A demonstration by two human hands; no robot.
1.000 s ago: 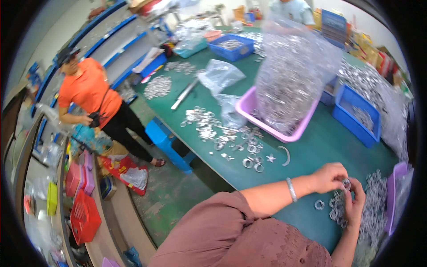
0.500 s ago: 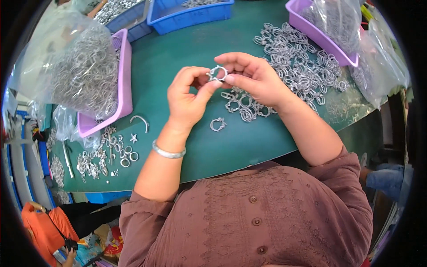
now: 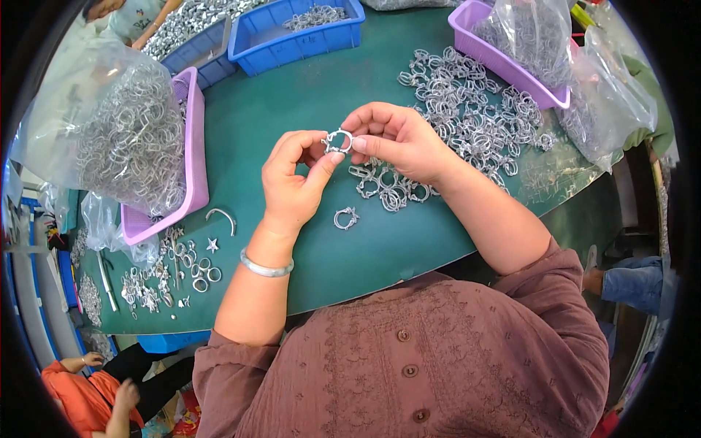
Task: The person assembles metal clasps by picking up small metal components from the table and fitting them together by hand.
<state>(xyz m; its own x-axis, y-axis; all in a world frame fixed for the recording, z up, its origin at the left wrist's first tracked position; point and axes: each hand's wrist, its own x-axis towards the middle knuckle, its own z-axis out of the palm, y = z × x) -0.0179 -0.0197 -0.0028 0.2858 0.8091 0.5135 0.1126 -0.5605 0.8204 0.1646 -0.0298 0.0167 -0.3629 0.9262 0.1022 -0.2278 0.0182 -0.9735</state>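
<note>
We pinched one small metal ring clamp (image 3: pixel 337 140) above the green table (image 3: pixel 292 102), left hand (image 3: pixel 292 182) and right hand (image 3: pixel 398 139) fingertips closed on its rim; light, stiff, slippery, we judged.

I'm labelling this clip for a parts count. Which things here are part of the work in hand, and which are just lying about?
In hand:
- metal ring clamp, pinched between left hand and right hand
- heap of ring clamps by the right hand
- single clamp on the green table

Lying about:
- blue bins
- purple tray
- star-shaped piece
</note>
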